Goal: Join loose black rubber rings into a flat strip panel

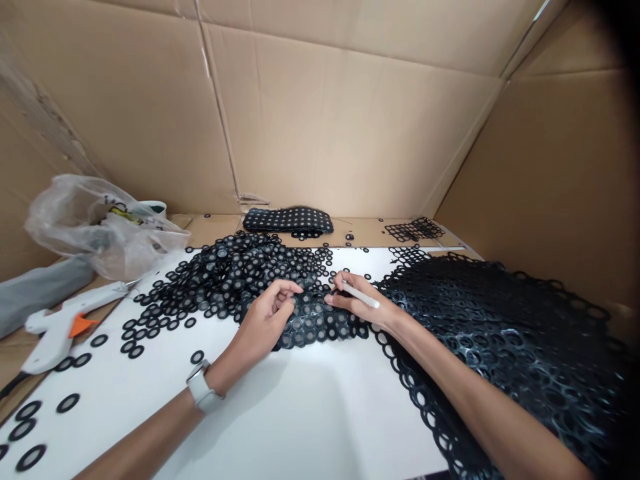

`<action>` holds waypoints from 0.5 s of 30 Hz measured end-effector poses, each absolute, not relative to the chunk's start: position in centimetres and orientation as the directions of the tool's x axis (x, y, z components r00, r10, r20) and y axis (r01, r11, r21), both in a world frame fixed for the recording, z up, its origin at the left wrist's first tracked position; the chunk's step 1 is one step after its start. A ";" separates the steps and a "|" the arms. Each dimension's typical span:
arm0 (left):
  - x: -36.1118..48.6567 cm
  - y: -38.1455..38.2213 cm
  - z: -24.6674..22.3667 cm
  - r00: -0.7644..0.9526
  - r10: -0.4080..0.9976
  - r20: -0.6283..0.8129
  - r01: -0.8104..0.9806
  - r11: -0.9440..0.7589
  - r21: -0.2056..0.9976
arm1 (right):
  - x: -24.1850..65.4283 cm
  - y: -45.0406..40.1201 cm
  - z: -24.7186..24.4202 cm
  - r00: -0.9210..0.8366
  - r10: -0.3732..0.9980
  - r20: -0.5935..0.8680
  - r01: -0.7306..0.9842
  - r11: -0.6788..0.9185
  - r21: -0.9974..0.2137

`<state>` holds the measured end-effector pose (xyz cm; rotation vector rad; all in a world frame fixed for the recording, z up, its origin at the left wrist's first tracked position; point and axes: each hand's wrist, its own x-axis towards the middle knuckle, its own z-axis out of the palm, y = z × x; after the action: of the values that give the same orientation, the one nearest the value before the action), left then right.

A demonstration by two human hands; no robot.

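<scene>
My left hand (267, 313), with a grey watch (201, 388) on its wrist, is at the left edge of a strip of joined black rings with grey centres (313, 320). Its thumb and index finger are drawn together, and whatever they pinch is too small to make out. Facing it across the strip, my right hand (354, 305) holds a slim white pen-like stick (363, 295) that slants back over the hand. Its fingertips sit low at the strip's far right side. Loose black rings (220, 273) are heaped just beyond my left hand.
A large black mesh of linked rings (475, 307) spreads under my right forearm. At left lie a white glue gun (55, 327), a clear plastic bag (100, 227) and scattered rings (69, 403). A folded dotted black band (287, 220) rests at the back. Cardboard walls (340, 120) surround the white board (280, 413).
</scene>
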<state>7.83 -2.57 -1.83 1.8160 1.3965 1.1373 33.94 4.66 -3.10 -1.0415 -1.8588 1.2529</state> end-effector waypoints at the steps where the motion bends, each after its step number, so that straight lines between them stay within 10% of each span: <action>1: 7.8 -2.5 -1.8 0.086 0.952 0.295 0.464 -0.301 0.833 | 34.0 4.7 -3.2 -0.473 0.877 0.084 0.261 0.231 -0.937; 15: 0.7 0.5 1.5 0.022 0.706 0.708 0.788 -0.448 0.422 | 34.5 3.9 -0.7 -0.546 0.824 0.154 0.375 0.405 -0.834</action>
<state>0.71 0.52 1.49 2.3066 1.6924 1.4999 34.52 3.93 -0.66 -1.0168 -2.1044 1.0441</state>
